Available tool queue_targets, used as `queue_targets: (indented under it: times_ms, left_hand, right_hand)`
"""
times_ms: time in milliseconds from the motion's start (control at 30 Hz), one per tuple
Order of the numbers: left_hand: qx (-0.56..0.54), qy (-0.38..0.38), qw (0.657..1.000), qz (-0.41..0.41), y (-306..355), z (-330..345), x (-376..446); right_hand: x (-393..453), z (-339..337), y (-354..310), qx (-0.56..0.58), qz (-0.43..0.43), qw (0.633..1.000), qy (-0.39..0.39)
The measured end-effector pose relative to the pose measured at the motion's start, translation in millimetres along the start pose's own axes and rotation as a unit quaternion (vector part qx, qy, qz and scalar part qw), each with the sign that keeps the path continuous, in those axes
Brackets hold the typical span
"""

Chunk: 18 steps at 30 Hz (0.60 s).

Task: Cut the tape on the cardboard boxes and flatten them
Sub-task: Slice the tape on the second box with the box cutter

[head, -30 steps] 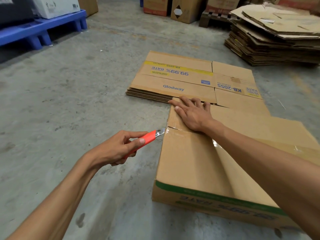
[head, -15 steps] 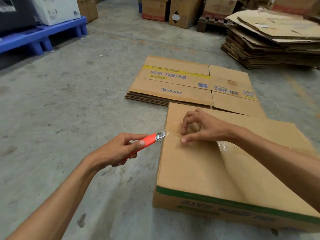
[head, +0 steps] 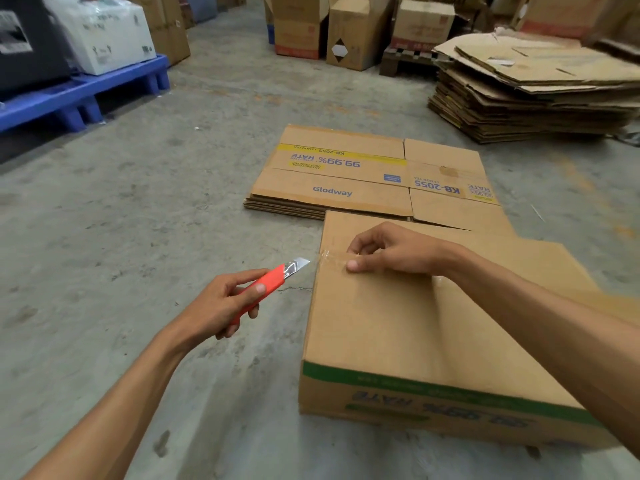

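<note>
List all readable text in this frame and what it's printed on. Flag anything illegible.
"Glodway": flattened box on the floor, near flap.
"99.99% RATE": same flattened box, upside down, under the yellow stripe.
"KB-2055": same box, right panel, upside down.
"KB-2055 LEMON TEA": small line in the yellow stripe, barely legible.
"RATE": side of the taped box, upside down; the rest is blurred.
Labels on the white carton and rear boxes: too small to read.
</note>
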<state>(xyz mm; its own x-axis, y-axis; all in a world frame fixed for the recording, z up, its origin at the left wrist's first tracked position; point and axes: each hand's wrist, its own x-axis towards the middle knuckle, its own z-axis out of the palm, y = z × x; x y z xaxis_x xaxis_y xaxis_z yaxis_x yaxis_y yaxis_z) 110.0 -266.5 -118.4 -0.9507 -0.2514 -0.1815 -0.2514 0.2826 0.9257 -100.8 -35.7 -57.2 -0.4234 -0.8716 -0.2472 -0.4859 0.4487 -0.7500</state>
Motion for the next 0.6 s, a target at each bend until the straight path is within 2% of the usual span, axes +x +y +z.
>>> queue_targets:
  times_ms: [100, 200, 267, 333, 467, 600]
  left_hand:
    - [0.025, 0.069, 0.997, -0.025, -17, 10, -3]
    - [0.083, 0.141, 0.983, -0.078, -37, 37, 1]
    - [0.115, 0.147, 0.977, -0.107, -52, 57, 4]
    - [0.096, 0.157, 0.973, -0.141, -66, 73, 7]
    - [0.121, 0.173, 0.964, -0.161, -80, 87, 19]
    - [0.175, 0.214, 0.939, -0.204, -72, 92, 31]
  right_hand:
    - [2, 5, 1, -0.093, -0.038, 0.992, 0.077]
    - [4, 13, 5, -0.14, -0.035, 0.979, 0.143]
    - [3, 20, 8, -0.152, -0.017, 0.978, 0.142]
    - [1, 26, 11, -0.166, -0.004, 0.974, 0.152]
    - [-6, 39, 11, -0.241, 0.014, 0.954, 0.179]
    - [-17, 51, 19, -0.268, -0.009, 0.946, 0.182]
